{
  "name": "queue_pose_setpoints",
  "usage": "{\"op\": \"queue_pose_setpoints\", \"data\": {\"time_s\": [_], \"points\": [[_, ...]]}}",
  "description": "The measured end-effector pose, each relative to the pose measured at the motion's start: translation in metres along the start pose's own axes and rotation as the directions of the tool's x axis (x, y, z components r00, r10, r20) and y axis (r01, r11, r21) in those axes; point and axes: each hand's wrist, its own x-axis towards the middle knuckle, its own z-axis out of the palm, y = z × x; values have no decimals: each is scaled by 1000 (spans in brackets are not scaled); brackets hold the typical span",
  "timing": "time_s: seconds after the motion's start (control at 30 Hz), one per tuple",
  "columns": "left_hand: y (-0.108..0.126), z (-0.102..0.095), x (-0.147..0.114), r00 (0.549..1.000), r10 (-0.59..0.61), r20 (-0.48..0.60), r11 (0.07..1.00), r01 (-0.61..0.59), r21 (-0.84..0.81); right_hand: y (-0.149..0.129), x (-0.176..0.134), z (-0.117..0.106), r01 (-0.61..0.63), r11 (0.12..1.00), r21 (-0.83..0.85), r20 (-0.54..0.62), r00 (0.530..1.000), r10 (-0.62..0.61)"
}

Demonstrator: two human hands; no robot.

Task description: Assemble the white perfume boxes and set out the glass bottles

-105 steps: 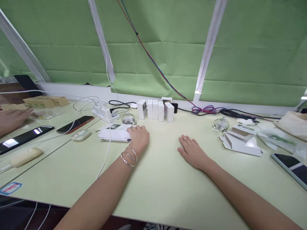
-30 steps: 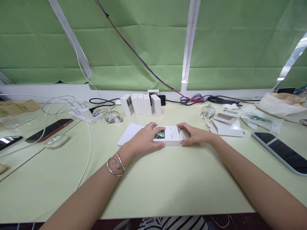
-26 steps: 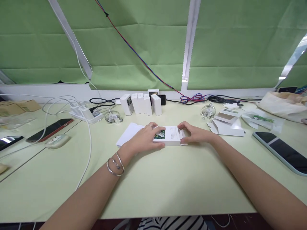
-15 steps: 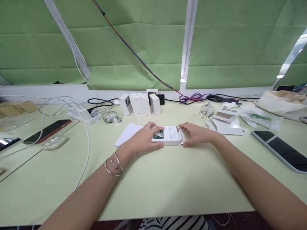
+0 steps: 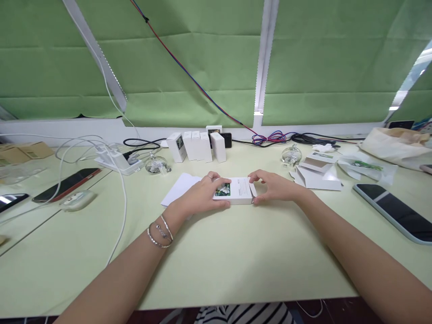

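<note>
A small white carton (image 5: 242, 189) with a flower picture and print lies flat on the table in front of me. My left hand (image 5: 209, 192) grips its left end, thumb along the near side and fingers on the top and far side. At the right end, my right hand (image 5: 265, 186) pinches the end flap between thumb and fingers, and the flap stands partly folded in. White sheets (image 5: 178, 188) lie under and beside my left hand. Whatever is inside the carton is hidden.
Several white cartons (image 5: 195, 146) stand upright at the back. Glass bottles (image 5: 157, 164) sit on either side of them. Flattened card (image 5: 317, 177) and a phone (image 5: 394, 211) lie to the right. On the left are a power strip (image 5: 119, 163), a white cable (image 5: 124, 202) and another phone (image 5: 67, 184).
My right hand has moved slightly left, pushing the end flap in toward the carton. The flap stuck out further before. My left hand has stayed in place.
</note>
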Motion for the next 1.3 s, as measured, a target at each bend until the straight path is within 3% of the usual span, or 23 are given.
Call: {"op": "queue_pose_setpoints", "data": {"time_s": [0.3, 0.47, 0.57, 0.67, 0.8, 0.97, 1.1, 1.17, 1.3], "points": [[-1, 1, 0, 1000, -3, -7, 1000, 3, 8, -5, 1, 0, -14, 998, 68, 5, 1000, 13], [-2, 0, 0, 1000, 1, -1, 1000, -1, -4, -2, 3, 3, -14, 967, 255, 20, 1000, 10], [-1, 0, 0, 1000, 6, -5, 1000, -6, -12, 7, 5, 3, 25, 898, 440, 99, 992, -76], [-1, -1, 0, 1000, 12, -5, 1000, -12, -17, 16, 8, 8, 26, 851, 524, 42, 997, -57], [-1, 0, 0, 1000, 2, -3, 1000, -2, -8, 19, 16, 23, 14, 900, 435, -122, 992, 43], [-2, 0, 0, 1000, -2, 2, 1000, 2, -2, 17, 21, 31, 15, 934, 358, -183, 982, 54], [-1, 2, 1, 1000, -4, -10, 1000, 4, 12, 9, 15, 28, 90, 985, 145, -312, 949, -41], [1, 3, 1, 1000, 4, -11, 1000, -4, 25, 0, 12, 27, 167, 983, 77, -303, 943, -137], [4, 5, 1, 1000, 20, -11, 999, -19, 34, -15, 8, 31, 254, 964, -83, -128, 956, -263]]}}
